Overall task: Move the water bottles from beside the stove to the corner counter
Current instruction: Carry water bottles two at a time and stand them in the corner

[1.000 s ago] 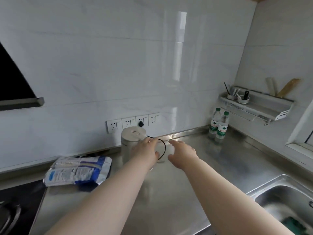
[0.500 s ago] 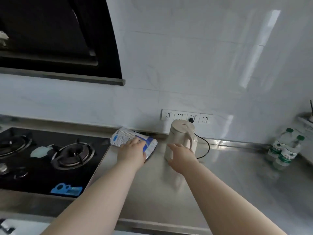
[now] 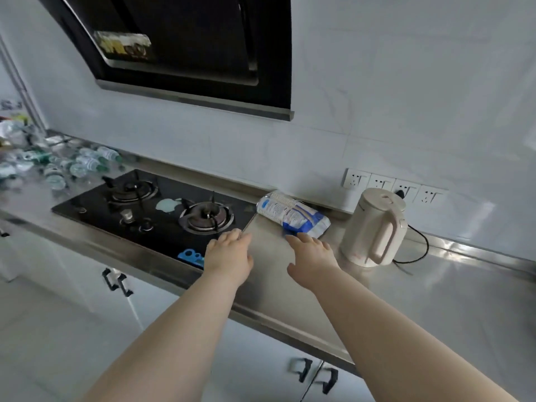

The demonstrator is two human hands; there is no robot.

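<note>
Water bottles (image 3: 87, 162) lie in a blurry heap far off to the left of both hands, on the steel counter (image 3: 290, 285) past the black stove (image 3: 150, 204). Both hands reach out flat with fingers spread and hold nothing; the left hand (image 3: 229, 256) is over the stove's right edge. The right hand (image 3: 313, 262) is beside it, fingertips right by the blue and white bag (image 3: 293, 213), with the cream kettle (image 3: 374, 230) on its right.
</note>
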